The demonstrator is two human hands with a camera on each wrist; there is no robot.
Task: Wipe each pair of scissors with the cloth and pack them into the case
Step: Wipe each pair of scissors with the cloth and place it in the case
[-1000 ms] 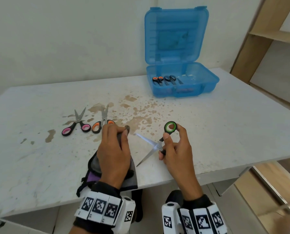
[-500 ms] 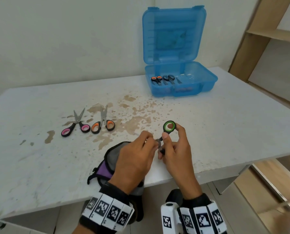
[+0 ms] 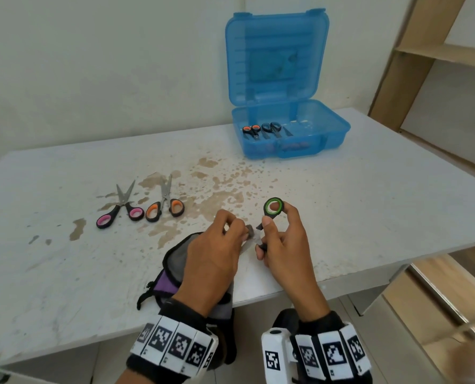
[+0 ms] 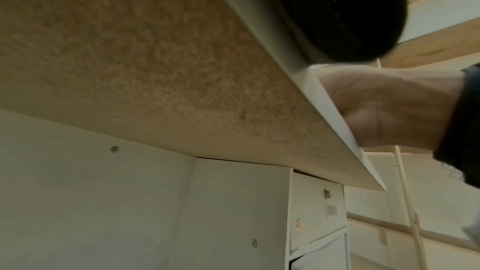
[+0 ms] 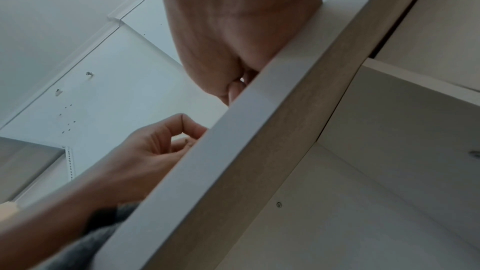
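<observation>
A: At the worktop's (image 3: 369,217) near edge, our right hand (image 3: 283,245) grips the green-handled scissors (image 3: 272,207) while our left hand (image 3: 214,253) pinches the grey cloth (image 3: 175,253) around the blades. We'd best draw the cloth from pivot to tip, fingers behind the edges.

B: Two pairs already lie in the open blue case (image 3: 333,134), well apart at the back. The pink-handled scissors (image 3: 120,210) and orange-handled scissors (image 3: 164,207) wait to the left; nothing blocks the way.
</observation>
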